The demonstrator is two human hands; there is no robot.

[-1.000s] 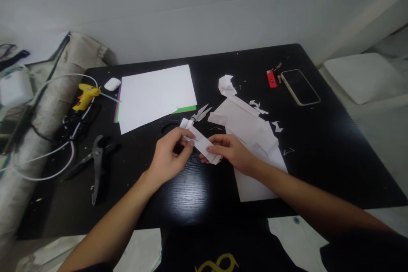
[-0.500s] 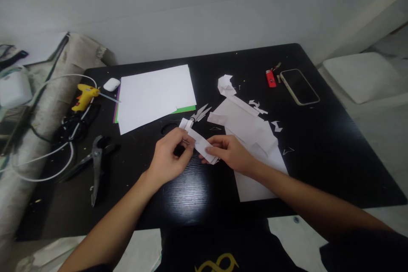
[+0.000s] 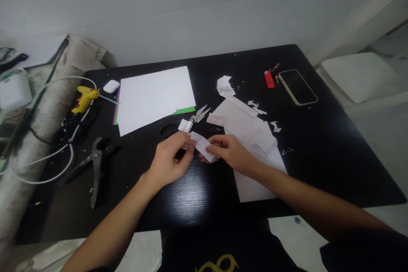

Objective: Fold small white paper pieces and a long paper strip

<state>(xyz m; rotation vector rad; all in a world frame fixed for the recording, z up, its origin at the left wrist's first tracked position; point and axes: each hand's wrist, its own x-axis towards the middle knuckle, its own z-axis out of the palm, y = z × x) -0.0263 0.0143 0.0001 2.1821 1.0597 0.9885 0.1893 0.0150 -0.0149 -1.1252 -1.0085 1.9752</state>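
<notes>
Between my two hands is a folded strip of white paper (image 3: 202,146), held just above the black table. My left hand (image 3: 171,155) pinches its left end, the fingers closed. At the other end my right hand (image 3: 231,155) grips the paper with the thumb on top and the fingers beneath. Just beyond my left hand lies a small folded white paper piece (image 3: 185,125), partly over the scissors (image 3: 200,114), whose blades point away to the right. Cut white paper sheets (image 3: 248,129) lie beyond and under my right forearm.
A stack of white paper (image 3: 156,95) over coloured sheets lies at the back left. Left of it are a yellow glue gun (image 3: 85,97), a white earbud case (image 3: 111,86) and pliers (image 3: 97,165). A red lighter (image 3: 269,79) and a phone (image 3: 298,87) lie back right, with paper scraps (image 3: 276,126) nearer.
The strip has shifted slightly between my fingers, and its left end now looks more covered by my left hand. My right hand stays nearly where it was.
</notes>
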